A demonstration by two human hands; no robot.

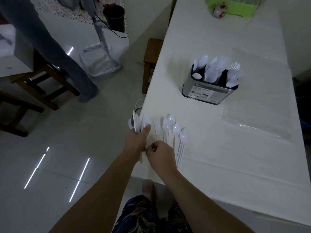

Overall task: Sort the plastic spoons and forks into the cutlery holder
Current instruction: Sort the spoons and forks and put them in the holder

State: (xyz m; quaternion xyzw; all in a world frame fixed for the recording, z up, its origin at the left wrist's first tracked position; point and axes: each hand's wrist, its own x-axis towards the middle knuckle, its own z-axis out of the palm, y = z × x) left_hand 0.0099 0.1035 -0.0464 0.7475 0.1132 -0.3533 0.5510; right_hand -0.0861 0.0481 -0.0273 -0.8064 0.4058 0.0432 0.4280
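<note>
Plastic spoons (175, 130), white and glossy with oval bowls and thin flat handles, lying side by side near the front-left corner of the surface (218, 157), bowls pointing away, handles reaching toward the edge. Lying just left of them, a few paler utensils, too faint against the cloth to tell as forks or spoons. Gripping a fanned bundle of white plastic cutlery (137, 123) at the very edge of the surface: the left hand (137, 140), fingers curled round the handles, thumb pressing across them. Curling in just beside it, knuckles up: the right hand (160, 153), fingertips pinched together near the bundle's lower ends; whether actually holding a piece, cannot tell. Standing well apart, farther back on the surface: the cutlery holder (209, 91), a rounded-corner box of brushed metal with a printed paper label on its front and black dividers inside, spoon bowls sticking up from the left and middle compartments, fork tines from the right one. Covering the surface: a smooth cream cloth with fold creases. Lying right of the holder: a clear, shiny plastic sheet (255, 105). Resting at the far end: a small rounded ceramic jar (219, 11) on something lime green.
</note>
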